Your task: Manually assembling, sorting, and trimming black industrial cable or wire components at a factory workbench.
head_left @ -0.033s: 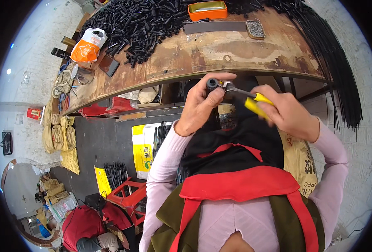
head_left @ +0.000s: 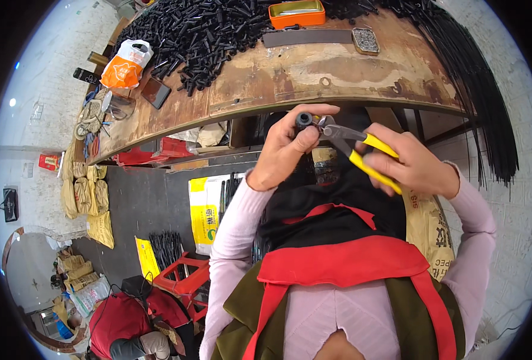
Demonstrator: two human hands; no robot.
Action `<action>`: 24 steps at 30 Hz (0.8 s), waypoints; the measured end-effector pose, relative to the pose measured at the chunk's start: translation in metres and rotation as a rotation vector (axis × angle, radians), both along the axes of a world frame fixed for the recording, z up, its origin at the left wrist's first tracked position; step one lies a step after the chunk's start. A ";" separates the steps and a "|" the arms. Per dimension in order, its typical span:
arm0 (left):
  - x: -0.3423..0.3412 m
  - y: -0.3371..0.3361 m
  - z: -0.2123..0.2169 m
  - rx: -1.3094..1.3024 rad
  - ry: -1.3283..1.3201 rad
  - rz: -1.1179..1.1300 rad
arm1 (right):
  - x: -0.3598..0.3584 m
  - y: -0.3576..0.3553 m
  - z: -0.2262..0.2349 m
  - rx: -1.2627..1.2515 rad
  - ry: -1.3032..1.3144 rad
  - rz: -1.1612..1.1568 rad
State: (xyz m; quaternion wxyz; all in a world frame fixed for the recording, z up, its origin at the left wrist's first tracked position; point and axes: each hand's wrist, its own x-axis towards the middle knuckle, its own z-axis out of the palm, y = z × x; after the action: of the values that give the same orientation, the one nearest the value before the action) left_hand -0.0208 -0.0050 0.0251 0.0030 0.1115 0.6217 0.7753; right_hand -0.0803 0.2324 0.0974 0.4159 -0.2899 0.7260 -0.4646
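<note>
In front of the table edge, my left hand (head_left: pixel 287 147) grips a short black tubular part (head_left: pixel 303 120), its round hollow end turned up toward me. My right hand (head_left: pixel 410 157) holds pincers (head_left: pixel 378 167) with yellow handles, which are spread apart with my fingers around them. The metal jaws of the pincers reach to the side of the black part, next to my left thumb and fingertips. Something small and shiny sits between the jaws and the part; I cannot make out what it is.
On the wooden table (head_left: pixel 248 102) lie a heap of black parts (head_left: pixel 200 36), an orange tin (head_left: pixel 297 14), a small tray of metal bits (head_left: pixel 365 41), a grey strip (head_left: pixel 308 38) and long black rods (head_left: pixel 476 90). A person (head_left: pixel 134 324) bends beside a red stool (head_left: pixel 188 279).
The pincers' handles have spread apart, with the lower one swinging down and my right fingers moving with it. My left hand keeps its hold on the black part in the same place.
</note>
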 end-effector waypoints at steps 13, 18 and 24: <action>0.009 0.003 -0.005 -0.238 0.065 0.030 | 0.004 0.006 -0.042 -0.009 0.534 -0.004; 0.011 0.002 -0.014 -0.231 0.060 0.039 | 0.003 0.005 -0.029 -0.011 0.118 0.069; 0.011 0.007 -0.009 -0.231 0.028 0.050 | 0.002 0.005 -0.007 0.067 -0.006 0.061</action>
State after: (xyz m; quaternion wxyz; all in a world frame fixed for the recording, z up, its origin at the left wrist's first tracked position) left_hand -0.0101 0.0017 0.0164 -0.0122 0.1058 0.7095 0.6966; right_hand -0.0787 0.2376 0.0902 0.4414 -0.2967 0.7307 -0.4280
